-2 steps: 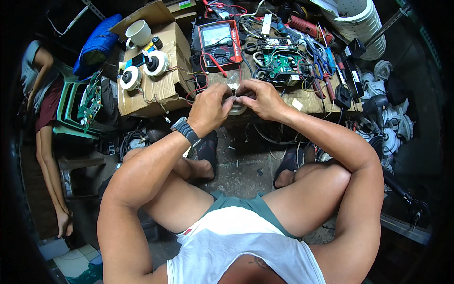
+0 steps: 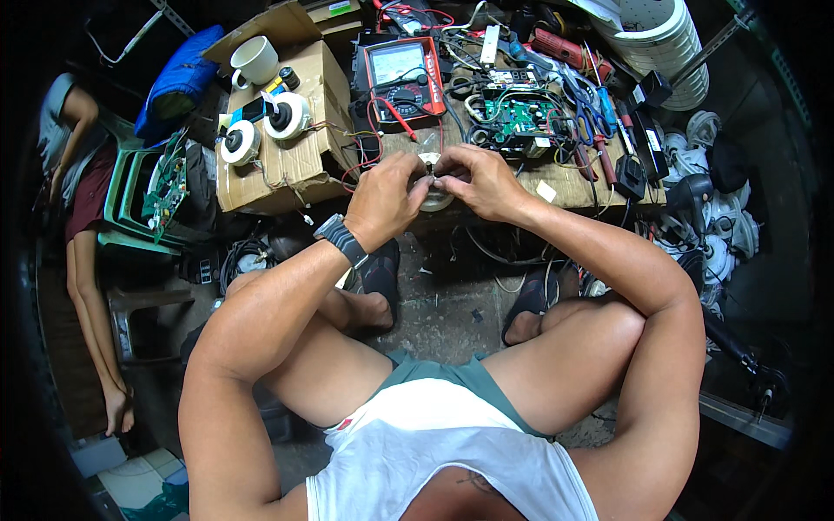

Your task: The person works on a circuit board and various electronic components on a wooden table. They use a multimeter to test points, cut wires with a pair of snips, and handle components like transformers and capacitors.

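Note:
At the table's near edge my left hand (image 2: 387, 198) and my right hand (image 2: 480, 181) meet, fingertips pinched close together. Between them is a small dark piece, too small and covered to name. Right under the fingertips sits a white round part (image 2: 436, 202), mostly hidden by the hands; it resembles the white round motors nearby. Just beyond lies a red test probe (image 2: 406, 128), its lead running to an analog multimeter (image 2: 401, 76) with a red-orange case. Both hands are closed.
Left of my hands, a cardboard box (image 2: 326, 104) carries two white motors (image 2: 287, 116) and a white mug (image 2: 254, 61). To the right are a green circuit board (image 2: 519, 115), blue-handled scissors (image 2: 584, 117) and tangled wires. A person (image 2: 82, 165) sits at far left.

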{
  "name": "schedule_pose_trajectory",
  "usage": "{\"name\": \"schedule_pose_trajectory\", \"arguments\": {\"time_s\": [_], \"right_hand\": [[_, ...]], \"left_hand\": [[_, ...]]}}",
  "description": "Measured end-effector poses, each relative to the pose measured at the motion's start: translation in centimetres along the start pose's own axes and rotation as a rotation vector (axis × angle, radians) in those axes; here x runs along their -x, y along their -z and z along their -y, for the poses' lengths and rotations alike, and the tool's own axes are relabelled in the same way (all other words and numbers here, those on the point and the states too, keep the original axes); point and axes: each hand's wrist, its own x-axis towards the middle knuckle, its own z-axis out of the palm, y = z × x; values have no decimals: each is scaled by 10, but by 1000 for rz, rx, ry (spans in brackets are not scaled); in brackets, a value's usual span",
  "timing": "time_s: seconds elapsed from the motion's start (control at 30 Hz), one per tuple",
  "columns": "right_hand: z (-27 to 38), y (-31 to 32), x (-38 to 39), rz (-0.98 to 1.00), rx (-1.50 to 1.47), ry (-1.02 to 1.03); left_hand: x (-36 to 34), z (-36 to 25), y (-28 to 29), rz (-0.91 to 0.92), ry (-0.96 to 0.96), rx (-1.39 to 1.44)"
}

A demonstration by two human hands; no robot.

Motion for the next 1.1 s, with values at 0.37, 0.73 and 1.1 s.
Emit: {"name": "schedule_pose_trajectory", "arguments": {"time_s": [0.37,0.73,1.1], "right_hand": [[19,28,17,-40,128,108],[-4,105,85,279,712,-307],[-47,94,108,21,767,-422]], "left_hand": [[1,6,2,-3,3,6],[2,0,7,39,36,1],[-11,25,12,64,131,277]]}}
